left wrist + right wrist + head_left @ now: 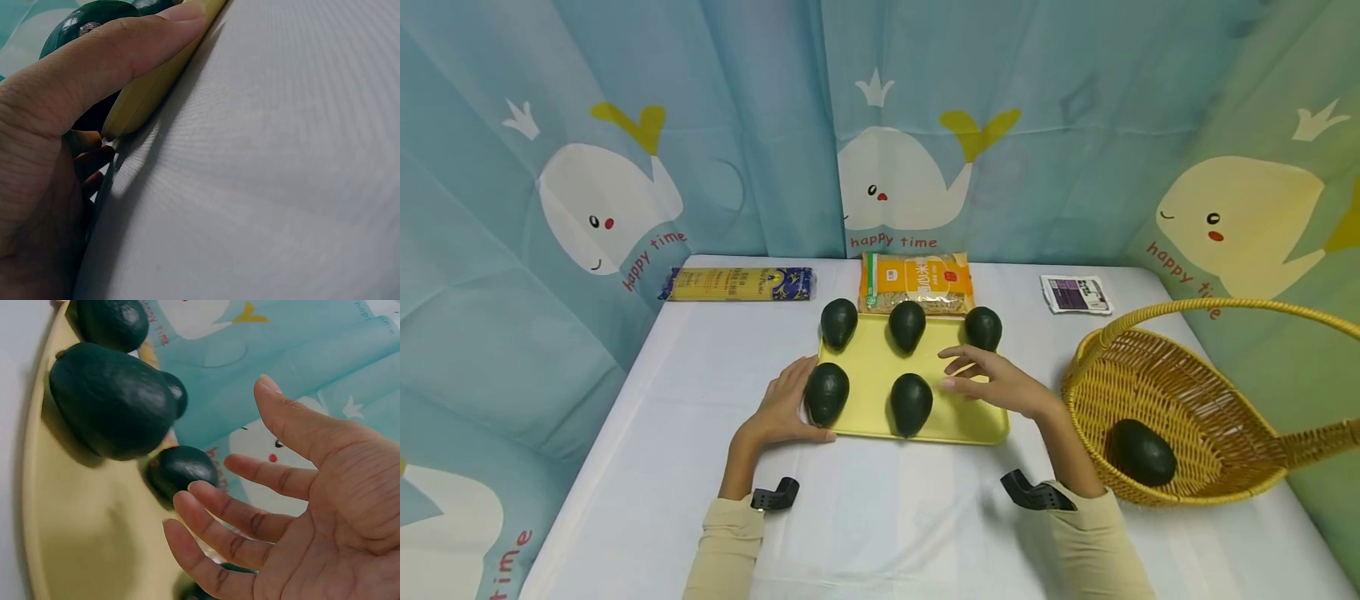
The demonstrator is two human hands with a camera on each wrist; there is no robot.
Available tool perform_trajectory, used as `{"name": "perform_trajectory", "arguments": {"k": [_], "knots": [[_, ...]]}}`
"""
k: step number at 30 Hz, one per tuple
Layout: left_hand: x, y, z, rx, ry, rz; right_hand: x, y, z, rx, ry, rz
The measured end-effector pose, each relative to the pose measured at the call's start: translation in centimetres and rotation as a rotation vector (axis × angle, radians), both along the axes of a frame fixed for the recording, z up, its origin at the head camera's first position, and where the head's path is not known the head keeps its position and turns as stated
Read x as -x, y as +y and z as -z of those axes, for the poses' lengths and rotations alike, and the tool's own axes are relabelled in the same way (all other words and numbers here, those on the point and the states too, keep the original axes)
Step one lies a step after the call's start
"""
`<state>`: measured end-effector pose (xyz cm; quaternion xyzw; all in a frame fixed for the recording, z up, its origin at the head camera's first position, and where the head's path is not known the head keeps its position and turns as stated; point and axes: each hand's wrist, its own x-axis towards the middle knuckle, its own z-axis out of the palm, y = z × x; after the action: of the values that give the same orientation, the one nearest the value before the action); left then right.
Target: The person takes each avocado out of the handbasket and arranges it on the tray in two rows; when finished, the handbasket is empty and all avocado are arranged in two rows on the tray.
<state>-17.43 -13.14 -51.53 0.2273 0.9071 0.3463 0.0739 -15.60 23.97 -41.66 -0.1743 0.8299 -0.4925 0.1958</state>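
Several dark green avocados lie in two rows on a shallow yellow tray. My left hand holds the tray's near-left corner, thumb along the front rim and fingers along the left side, right beside an avocado. In the left wrist view, the thumb lies over the tray's rim. Over the tray's right part is my right hand, its fingers spread and holding nothing. An avocado at the back right corner is closest to it. The right wrist view shows its open palm.
On the right stands a wicker basket with a tall handle and one avocado inside. Behind the tray lie an orange food packet, a long yellow-and-purple packet and a small white-and-purple packet. A whale-print curtain surrounds the white table.
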Motion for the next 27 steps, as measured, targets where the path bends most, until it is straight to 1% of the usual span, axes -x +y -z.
{"name": "perform_trajectory", "arguments": {"k": [6, 11, 14, 17, 21, 27], "knots": [[0.1, -0.2, 0.0, 0.003, 0.008, 0.012, -0.6, 1.5, -1.7, -0.044, 0.095, -0.021], [0.3, -0.2, -0.2, -0.001, 0.014, 0.012, -1.3, 2.8, -3.4, -0.057, 0.135, -0.034], [0.3, -0.1, -0.3, -0.005, 0.009, 0.009, -1.9, 3.6, -4.3, -0.084, 0.161, -0.040], [0.3, -0.1, -0.3, 0.000, 0.009, 0.007, -2.6, 4.6, -5.2, -0.096, 0.155, -0.038], [0.2, -0.1, -0.1, 0.005, 0.007, 0.000, -3.4, 6.0, -6.0, -0.095, 0.145, -0.038], [0.0, 0.0, 0.1, 0.014, -0.009, -0.005, -4.5, 8.0, -6.4, -0.076, 0.224, -0.069]]}}
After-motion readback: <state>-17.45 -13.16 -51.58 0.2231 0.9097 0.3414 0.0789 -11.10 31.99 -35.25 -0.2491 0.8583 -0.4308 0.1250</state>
